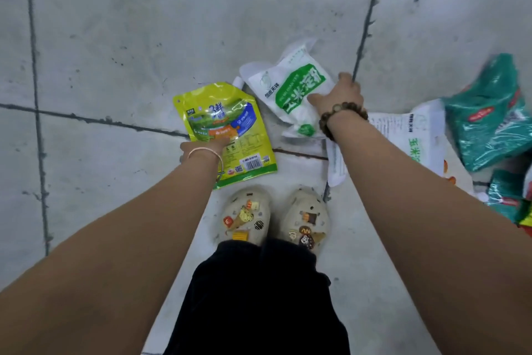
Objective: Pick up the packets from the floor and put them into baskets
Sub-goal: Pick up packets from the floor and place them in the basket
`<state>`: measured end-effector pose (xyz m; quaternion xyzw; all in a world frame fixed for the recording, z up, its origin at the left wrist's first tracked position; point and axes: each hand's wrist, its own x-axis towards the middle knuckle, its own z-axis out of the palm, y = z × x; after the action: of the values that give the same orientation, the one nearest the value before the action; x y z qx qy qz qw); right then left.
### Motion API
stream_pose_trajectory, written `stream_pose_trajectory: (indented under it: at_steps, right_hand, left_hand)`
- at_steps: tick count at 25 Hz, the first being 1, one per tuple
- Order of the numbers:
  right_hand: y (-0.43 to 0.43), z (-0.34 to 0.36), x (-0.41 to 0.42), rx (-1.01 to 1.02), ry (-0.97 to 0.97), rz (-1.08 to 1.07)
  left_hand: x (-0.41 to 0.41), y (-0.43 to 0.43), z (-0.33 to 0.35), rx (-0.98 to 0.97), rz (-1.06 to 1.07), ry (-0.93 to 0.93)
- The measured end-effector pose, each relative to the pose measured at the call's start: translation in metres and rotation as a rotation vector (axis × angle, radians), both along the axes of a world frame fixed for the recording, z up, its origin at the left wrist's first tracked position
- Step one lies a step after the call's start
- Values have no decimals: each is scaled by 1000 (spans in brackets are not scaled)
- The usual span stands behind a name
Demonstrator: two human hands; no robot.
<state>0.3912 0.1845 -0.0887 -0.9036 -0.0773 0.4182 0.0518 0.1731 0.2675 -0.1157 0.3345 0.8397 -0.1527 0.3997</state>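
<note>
Your right hand [339,92] grips the white-and-green packet [290,87] at its right edge, thumb on its face, fingers curled round. The packet lies on the tiled floor [144,38]. Your left hand [201,149] touches the yellow packet [224,112] beside it. The angle hides the fingers, so I cannot tell its grip. Teal packets [486,112] lie to the right.

The yellow pouch [227,127] is glossy plastic with a smooth face. The white bag [288,89] is duller film, slightly creased. The green bags [489,112] are shiny, crinkled plastic. The floor [144,38] is matt grey tile, scuffed, with rough grout. The bracelet [342,112] is wooden beads, the bangle [207,153] thin metal. The clogs [244,210] look matt, and the trousers [259,297] are dark cloth.
</note>
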Motion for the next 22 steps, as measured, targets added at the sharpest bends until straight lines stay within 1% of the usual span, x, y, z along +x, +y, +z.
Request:
stream_pose_trajectory:
  at_steps: [1,3,5,7,12,16,17,20,22]
  right_hand:
    - [1,-10,2,-20,30,-34]
    - [2,-19,8,-45,97,-107]
    - [6,-21,12,-63,218,-118]
    - [7,-18,6,-21,305,-140]
    - [-11,5,-11,152,224,-293]
    - [-38,51,-13,278,246,-608]
    - [-45,66,-14,310,244,-648]
    - [-63,115,-14,410,229,-737]
    - [-76,152,-14,442,218,-775]
  left_hand:
    - [2,0,-8,7,53,22]
    - [3,-4,-19,38,73,57]
    - [2,-8,-25,70,131,9]
    - [2,-8,-23,97,199,-79]
    - [18,0,8,257,232,-233]
    - [28,13,59,223,95,-213]
    - [30,15,75,224,49,-222]
    - [37,18,129,207,-40,-338]
    - [43,16,169,203,-144,-405]
